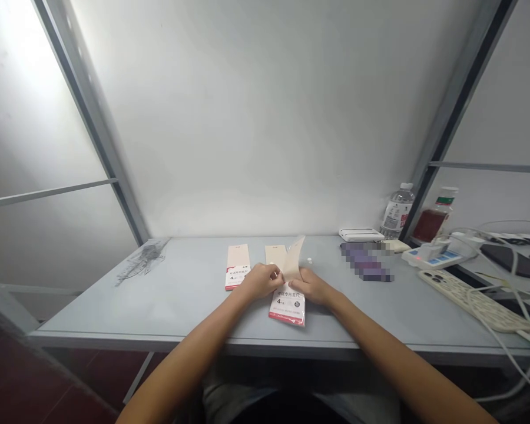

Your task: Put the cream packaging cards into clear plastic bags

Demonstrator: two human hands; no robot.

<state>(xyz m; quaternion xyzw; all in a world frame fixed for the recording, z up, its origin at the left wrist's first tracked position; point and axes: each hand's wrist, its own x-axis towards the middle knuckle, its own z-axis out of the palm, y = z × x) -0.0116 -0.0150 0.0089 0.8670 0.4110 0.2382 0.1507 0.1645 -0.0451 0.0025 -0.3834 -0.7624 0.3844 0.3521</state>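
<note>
Both the left hand (258, 281) and right hand (312, 287) clamp the cream flap (293, 259) of a ruler-set packet (287, 309), which a sharp tug could tear.

Front packet (287, 307): printed 考试专用套尺 ("exam ruler set"), 4件套 ("4-piece set") and a 20 at right. Left packet (237, 277): 考试专用套尺 and 4件套 also legible. Finer print on both packets unreadable. Water bottle label (393, 217): too small to read.
</note>
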